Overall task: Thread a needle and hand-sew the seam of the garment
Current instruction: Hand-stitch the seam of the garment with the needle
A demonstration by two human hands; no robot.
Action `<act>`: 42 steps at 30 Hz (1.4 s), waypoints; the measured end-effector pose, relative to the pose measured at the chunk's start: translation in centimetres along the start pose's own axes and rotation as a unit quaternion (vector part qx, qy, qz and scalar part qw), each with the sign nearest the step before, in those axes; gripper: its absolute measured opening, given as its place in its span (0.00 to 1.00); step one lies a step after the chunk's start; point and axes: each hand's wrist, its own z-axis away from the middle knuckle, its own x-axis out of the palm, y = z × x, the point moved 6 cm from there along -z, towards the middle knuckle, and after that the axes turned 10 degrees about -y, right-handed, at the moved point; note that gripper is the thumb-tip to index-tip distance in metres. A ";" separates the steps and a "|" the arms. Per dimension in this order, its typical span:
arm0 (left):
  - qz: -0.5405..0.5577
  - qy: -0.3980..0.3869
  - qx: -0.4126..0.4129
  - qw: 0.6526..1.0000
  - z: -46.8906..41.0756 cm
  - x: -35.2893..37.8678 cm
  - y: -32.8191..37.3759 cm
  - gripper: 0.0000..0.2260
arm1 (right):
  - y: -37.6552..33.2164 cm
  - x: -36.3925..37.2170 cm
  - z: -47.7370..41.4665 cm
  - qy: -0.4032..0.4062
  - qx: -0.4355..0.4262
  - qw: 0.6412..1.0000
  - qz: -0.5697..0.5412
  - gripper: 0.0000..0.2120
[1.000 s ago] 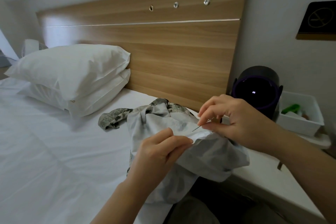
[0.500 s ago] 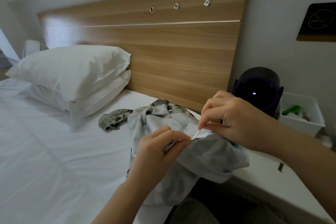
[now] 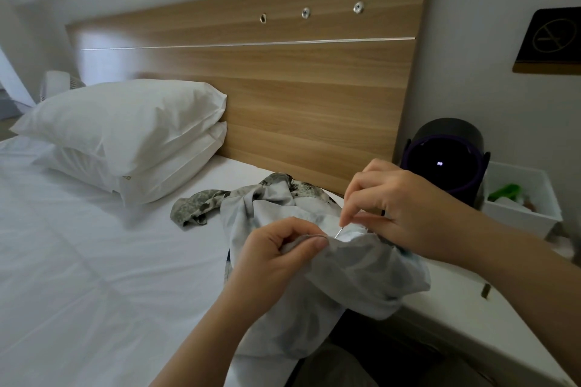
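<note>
Needle [image 3: 339,231] sits tip-down in the garment [image 3: 361,273] fold, w/ our right hand [image 3: 405,207] pinching its top. Left hand [image 3: 273,258] grips the cloth just beside it. Garment's bunched at the bed [image 3: 94,261] edge. We reckon threading's done and we're mid-stitch; seam left, can't tell.

Below the pinching fingers of my right hand [image 3: 405,214], only a short sliver of the needle [image 3: 339,230] shows. Its tip is buried in the garment [image 3: 361,273]. The thread is too fine to follow. My left hand [image 3: 276,258] covers the fold's edge. Beyond my right hand, the contents of the white bin [image 3: 534,217] are a blur.
</note>
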 end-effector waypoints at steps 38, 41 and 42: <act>0.379 -0.095 -0.347 0.853 0.0 2.0 -4.4 0.25 | -0.6 3.1 -1.0 0.140 -0.158 0.971 0.112 0.05; 0.410 -0.095 -0.357 0.834 0.0 2.1 -4.6 0.25 | 0.1 3.3 -0.8 0.170 -0.164 0.965 0.110 0.06; 0.416 -0.099 -0.352 0.833 -0.1 2.1 -4.7 0.23 | 0.2 3.3 -0.8 0.179 -0.165 0.965 0.102 0.06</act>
